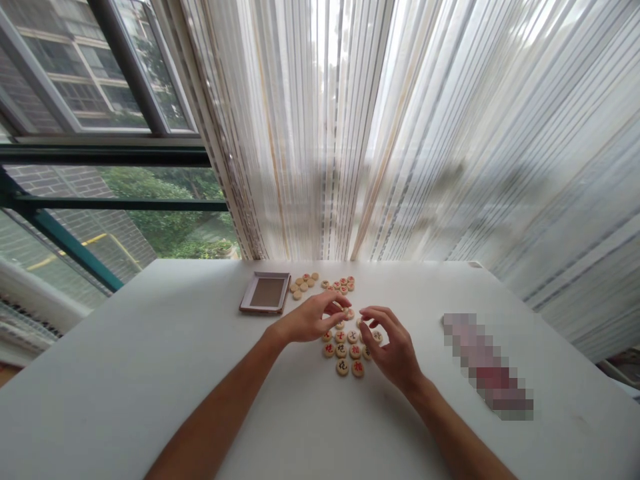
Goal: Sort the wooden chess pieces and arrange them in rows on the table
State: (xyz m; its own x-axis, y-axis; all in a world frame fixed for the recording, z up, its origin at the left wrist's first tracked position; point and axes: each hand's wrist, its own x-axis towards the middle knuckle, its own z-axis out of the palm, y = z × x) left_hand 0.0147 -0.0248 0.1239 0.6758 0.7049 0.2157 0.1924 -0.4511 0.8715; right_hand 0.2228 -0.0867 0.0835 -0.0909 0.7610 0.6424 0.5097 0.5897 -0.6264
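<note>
Round wooden Chinese chess pieces [355,351] with red or black characters lie in short rows on the white table [280,413], around and below my hands. My left hand [320,315] reaches in from the left, its thumb and forefinger closed on a Chinese chess piece [349,313]. Opposite it, my right hand [393,343] has curled fingers, with another piece [359,323] at the thumb and fingertips. The right hand partly covers a few pieces beside it. Two pieces, one black-marked [342,368] and one red-marked [358,369], form the nearest row.
A shallow open box [265,293] stands at the back left. Next to it lie several mostly blank-faced pieces [303,287], and a cluster of marked pieces [343,283] sits behind my hands. A blurred-out long object [487,367] lies at the right. Striped curtains [320,133] hang behind the table.
</note>
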